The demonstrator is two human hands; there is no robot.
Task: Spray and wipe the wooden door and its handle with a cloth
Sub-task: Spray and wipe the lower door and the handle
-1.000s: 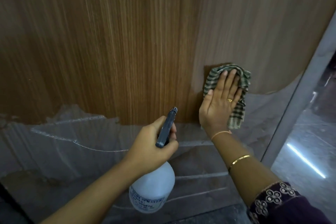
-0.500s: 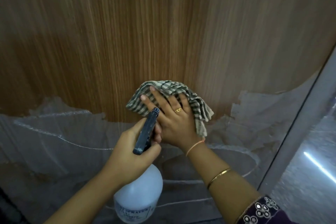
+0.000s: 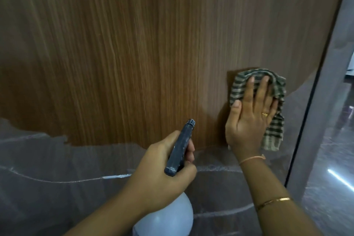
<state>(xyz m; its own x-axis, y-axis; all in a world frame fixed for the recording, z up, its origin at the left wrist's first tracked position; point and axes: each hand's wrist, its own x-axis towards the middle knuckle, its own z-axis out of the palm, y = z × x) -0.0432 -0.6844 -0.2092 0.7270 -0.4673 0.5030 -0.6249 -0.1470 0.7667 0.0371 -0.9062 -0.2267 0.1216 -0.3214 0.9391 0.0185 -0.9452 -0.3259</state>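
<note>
Head view: right hand flat, fingers straight, grip apart, pressing the checked cloth to the wooden door low down, near its right edge. Left hand, grip clamped round the spray bottle, nozzle pointing at the wood left of the cloth. Most bare wood lies left and above, likely the next stroke. Handle not in view.

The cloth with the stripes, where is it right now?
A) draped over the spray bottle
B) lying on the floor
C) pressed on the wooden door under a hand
C: the right hand presses the cloth flat against the wooden door, while the left hand holds the spray bottle apart from it.
</note>
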